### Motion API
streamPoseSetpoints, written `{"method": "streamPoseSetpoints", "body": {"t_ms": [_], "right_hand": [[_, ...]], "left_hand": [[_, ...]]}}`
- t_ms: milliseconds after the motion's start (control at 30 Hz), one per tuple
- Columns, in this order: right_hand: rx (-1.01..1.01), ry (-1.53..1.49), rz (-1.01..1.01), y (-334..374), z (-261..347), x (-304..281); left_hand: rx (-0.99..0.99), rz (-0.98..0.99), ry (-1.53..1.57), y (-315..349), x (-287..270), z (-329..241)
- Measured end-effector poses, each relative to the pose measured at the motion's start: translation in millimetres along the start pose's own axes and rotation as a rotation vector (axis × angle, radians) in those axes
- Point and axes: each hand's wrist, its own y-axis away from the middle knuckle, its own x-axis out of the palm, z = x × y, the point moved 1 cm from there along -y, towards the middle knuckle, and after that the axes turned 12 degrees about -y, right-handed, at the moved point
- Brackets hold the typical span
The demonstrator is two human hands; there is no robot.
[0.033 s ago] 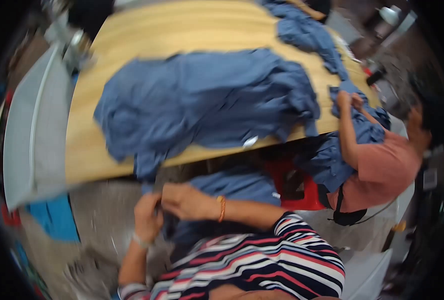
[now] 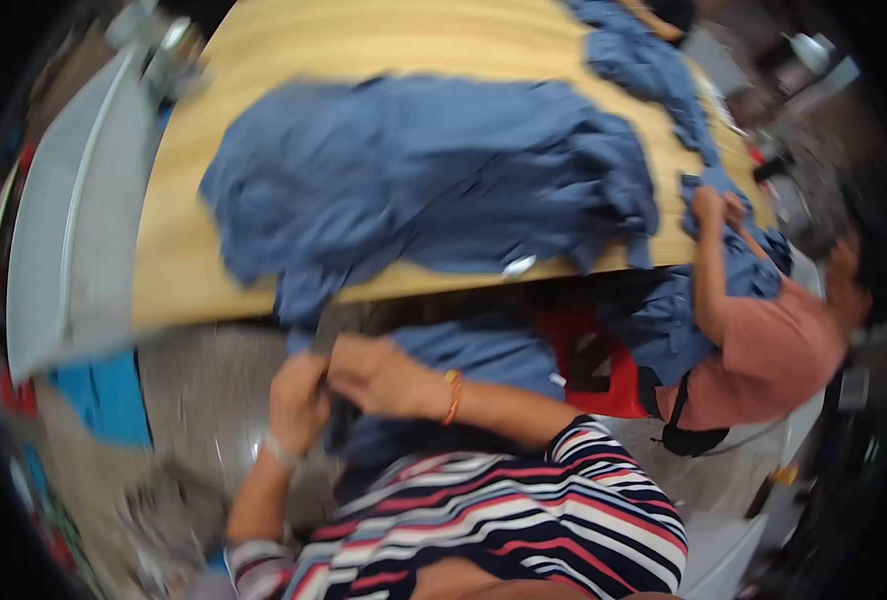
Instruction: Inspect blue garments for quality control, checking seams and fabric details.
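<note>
A blue garment (image 2: 434,170), which looks like a shirt, lies spread and wrinkled across the yellow table. One narrow part, like a sleeve, hangs over the near edge and reaches down to my hands. My left hand (image 2: 299,400) is closed at the lower end of that hanging part. Close against it, my right hand (image 2: 389,378) has its fingers bent and pressed together. Blur and the fingers hide what the right hand grips, if anything. More blue cloth (image 2: 479,350) lies below the table edge, behind my right forearm.
To the right, a person in a pink top (image 2: 779,345) handles another blue garment (image 2: 654,320). A red stool (image 2: 619,385) stands between us. More blue cloth (image 2: 644,75) lies along the table's (image 2: 179,255) far right. A pale panel (image 2: 49,230) stands left; a bright blue sheet (image 2: 104,400) is below it.
The whole view has shifted a little, so the table and garment sit higher in the picture. My hands stay together at the hanging part.
</note>
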Motion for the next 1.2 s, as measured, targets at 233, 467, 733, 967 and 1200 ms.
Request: {"method": "streamPoseSetpoints", "body": {"t_ms": [233, 467, 733, 967, 1200], "right_hand": [[0.733, -0.593, -0.084, -7, -2, -29], [0.828, -0.831, -0.081, -21, 8, -33], [0.677, -0.796, -0.267, -12, 2, -38], [0.632, -0.754, -0.289, -15, -2, -32], [0.579, -0.505, -0.223, -8, -4, -24]], "left_hand": [[-0.011, -0.211, 0.134, 1, -3, -6], [-0.188, 0.065, 0.544, 13, 16, 6], [-0.114, 0.123, 0.437, 15, 11, 9], [-0.315, 0.068, 0.435, 28, 0, 10], [-0.391, 0.185, 0.927, 19, -7, 3]]}}
